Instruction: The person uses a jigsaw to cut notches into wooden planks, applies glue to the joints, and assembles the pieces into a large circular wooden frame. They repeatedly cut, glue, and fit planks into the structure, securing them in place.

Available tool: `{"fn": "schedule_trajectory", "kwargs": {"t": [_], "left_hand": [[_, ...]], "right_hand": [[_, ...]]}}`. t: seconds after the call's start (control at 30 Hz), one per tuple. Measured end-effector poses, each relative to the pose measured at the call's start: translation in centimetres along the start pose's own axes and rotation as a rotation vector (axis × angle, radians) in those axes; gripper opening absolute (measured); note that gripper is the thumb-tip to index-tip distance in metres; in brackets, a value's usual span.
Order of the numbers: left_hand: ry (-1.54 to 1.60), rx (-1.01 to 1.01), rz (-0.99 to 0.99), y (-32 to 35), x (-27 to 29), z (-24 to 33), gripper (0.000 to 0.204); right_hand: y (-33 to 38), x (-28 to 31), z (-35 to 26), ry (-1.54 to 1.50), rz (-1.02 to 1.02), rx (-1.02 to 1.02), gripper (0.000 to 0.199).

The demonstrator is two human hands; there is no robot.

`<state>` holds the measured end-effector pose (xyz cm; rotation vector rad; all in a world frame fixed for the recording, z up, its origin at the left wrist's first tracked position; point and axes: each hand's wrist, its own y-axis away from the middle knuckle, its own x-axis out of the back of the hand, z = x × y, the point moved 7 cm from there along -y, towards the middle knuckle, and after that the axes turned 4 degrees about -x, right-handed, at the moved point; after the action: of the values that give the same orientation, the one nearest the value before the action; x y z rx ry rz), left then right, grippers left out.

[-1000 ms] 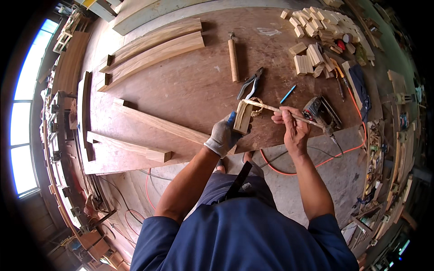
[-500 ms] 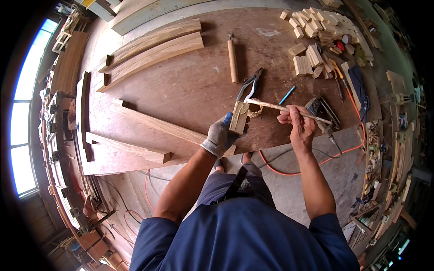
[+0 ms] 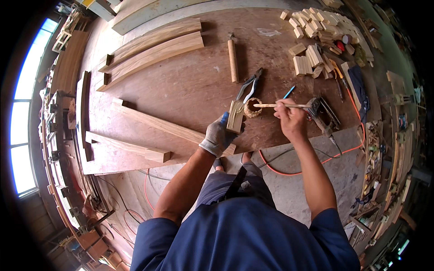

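Observation:
My left hand [image 3: 217, 137], in a pale glove with blue on a fingertip, is closed round a small wooden block [image 3: 235, 118]. Yellowish paste, like glue, is smeared over the block's upper face. Between the fingers of my bare right hand [image 3: 291, 118] is a thin wooden stick [image 3: 273, 105], held nearly level. Its left tip reaches into a small round pot [image 3: 252, 108] with a crusted rim, just right of the block. Pliers [image 3: 250, 86] with pale handles lie beyond the block. A blue pen [image 3: 290, 92] rests past my right hand.
A hammer [image 3: 233, 61] lies farther back on the brown table [image 3: 181, 81]. Long wooden pieces [image 3: 156, 124] lie to the left. Small wooden blocks [image 3: 312, 25] are heaped at the far right. A nail gun [image 3: 323, 115] with an orange hose [image 3: 357, 106] sits by the right edge.
The stick's tip has moved off the block and into the pot. My right hand has shifted slightly left and away from me. The block has moved a little left, still in my left hand.

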<state>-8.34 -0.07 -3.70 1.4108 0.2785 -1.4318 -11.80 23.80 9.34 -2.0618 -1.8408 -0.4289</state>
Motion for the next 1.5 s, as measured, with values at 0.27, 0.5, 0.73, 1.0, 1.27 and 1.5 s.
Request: {"fn": "schedule_trajectory", "kwargs": {"t": [0.27, 0.5, 0.73, 1.0, 1.27, 1.5], "left_hand": [[0.01, -0.02, 0.025, -0.1, 0.3, -0.3, 0.052], [0.032, -0.027, 0.039, -0.8, 1.3, -0.3, 0.053], [0.104, -0.029, 0.029, -1.6, 0.7, -0.5, 0.051], [0.104, -0.026, -0.028, -2.6, 0.6, -0.8, 0.048], [0.059, -0.035, -0.015, -1.9, -0.6, -0.2, 0.051], [0.007, -0.027, -0.057, -1.0, -1.5, 0.1, 0.051]], "right_hand": [[-1.1, -3.5, 0.8, 0.207, -0.068, 0.159, 0.022], [-0.5, 0.6, 3.4, -0.274, 0.086, -0.305, 0.026], [1.4, 3.4, 4.4, -0.61, 0.111, -0.421, 0.029], [4.1, 1.5, -2.5, -0.405, -0.138, -0.124, 0.022], [3.5, 1.6, -2.5, -0.436, -0.135, -0.151, 0.024], [2.4, 1.8, -3.1, -0.335, -0.06, 0.003, 0.022]]}}
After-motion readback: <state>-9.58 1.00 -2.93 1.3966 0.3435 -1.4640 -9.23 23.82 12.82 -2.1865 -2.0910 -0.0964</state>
